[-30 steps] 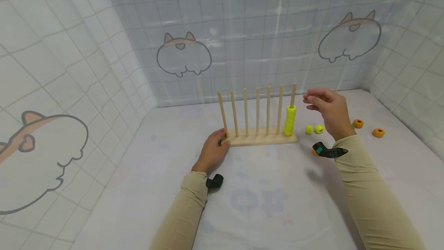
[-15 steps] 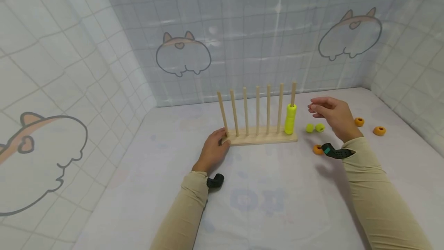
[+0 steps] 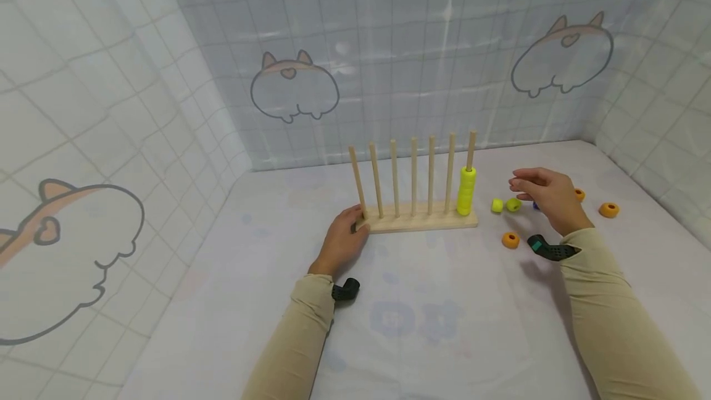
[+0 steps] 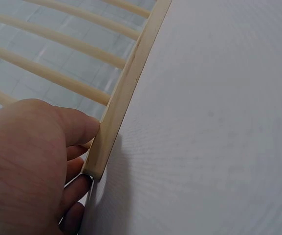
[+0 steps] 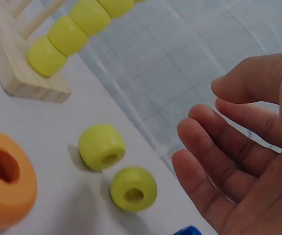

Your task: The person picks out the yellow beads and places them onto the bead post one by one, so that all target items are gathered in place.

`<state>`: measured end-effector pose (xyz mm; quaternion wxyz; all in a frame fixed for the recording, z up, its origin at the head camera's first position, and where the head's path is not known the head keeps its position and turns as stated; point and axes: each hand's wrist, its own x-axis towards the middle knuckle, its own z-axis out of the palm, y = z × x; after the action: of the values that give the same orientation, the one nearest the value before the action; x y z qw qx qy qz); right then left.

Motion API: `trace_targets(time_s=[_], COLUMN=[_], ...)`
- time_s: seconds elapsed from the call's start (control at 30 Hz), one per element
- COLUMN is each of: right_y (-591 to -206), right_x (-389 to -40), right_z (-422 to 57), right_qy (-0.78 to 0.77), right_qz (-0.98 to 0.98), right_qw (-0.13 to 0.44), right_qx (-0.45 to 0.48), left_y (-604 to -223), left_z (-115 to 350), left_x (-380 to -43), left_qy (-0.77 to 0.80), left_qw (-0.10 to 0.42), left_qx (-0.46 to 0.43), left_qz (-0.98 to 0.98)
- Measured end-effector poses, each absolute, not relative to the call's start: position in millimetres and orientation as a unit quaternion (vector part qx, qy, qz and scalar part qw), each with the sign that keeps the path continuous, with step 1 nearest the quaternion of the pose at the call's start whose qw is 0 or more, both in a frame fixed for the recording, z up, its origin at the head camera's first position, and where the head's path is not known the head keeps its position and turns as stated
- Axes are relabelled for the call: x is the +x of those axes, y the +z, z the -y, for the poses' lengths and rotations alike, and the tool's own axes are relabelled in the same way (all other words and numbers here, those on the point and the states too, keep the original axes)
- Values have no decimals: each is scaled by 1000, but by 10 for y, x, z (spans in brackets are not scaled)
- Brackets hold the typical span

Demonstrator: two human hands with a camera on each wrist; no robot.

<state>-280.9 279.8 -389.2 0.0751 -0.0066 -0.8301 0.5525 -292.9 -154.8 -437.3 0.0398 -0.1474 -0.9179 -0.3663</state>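
Note:
A wooden peg rack (image 3: 413,221) stands on the table, its row of upright pegs rising from a flat base. Yellow beads (image 3: 466,191) are stacked on its rightmost peg; the other pegs are bare. My left hand (image 3: 340,241) grips the base's left end, thumb along the front edge (image 4: 112,112) and fingers behind. My right hand (image 3: 550,197) hovers to the right of the rack, fingers loosely bent and nothing between them in the right wrist view. Below its fingertips lie two loose yellow beads, one nearer the rack (image 5: 101,147) and the other (image 5: 134,189) beside it.
Orange beads lie in front of the yellow pair (image 3: 510,240) and farther right (image 3: 609,210), with another orange bead (image 3: 580,195) partly behind the right hand. A blue bead (image 5: 188,231) shows at the right wrist view's bottom edge. A tile-patterned sheet (image 3: 411,66) hangs behind the table.
My right hand has moved right and lower, away from the peg with the yellow beads, uncovering the front orange bead. My left hand keeps its hold on the rack.

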Motion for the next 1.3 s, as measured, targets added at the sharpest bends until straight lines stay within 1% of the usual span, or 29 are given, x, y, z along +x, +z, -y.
trace_targets(time_s=[0.33, 0.6, 0.8, 1.3], right_y=[-3945, -3975, -4007, -4085], right_x=[-2782, -2774, -2764, -2812], right_z=[-2892, -2947, -2958, -2936], right_qy=[564, 517, 484, 384], right_qz=[822, 854, 874, 923], right_qw=[64, 36, 20, 20], right_qx=[-29, -45, -40, -15], left_y=[-4353, -4360, -4353, -4356], left_z=[1545, 1558, 1542, 1549], left_x=[-2900, -2908, -2893, -2914], left_qy=[-368, -373, -376, -366], left_qw=[38, 42, 40, 42], left_qx=[-140, -143, -141, -151], left_qz=[919, 916, 915, 917])
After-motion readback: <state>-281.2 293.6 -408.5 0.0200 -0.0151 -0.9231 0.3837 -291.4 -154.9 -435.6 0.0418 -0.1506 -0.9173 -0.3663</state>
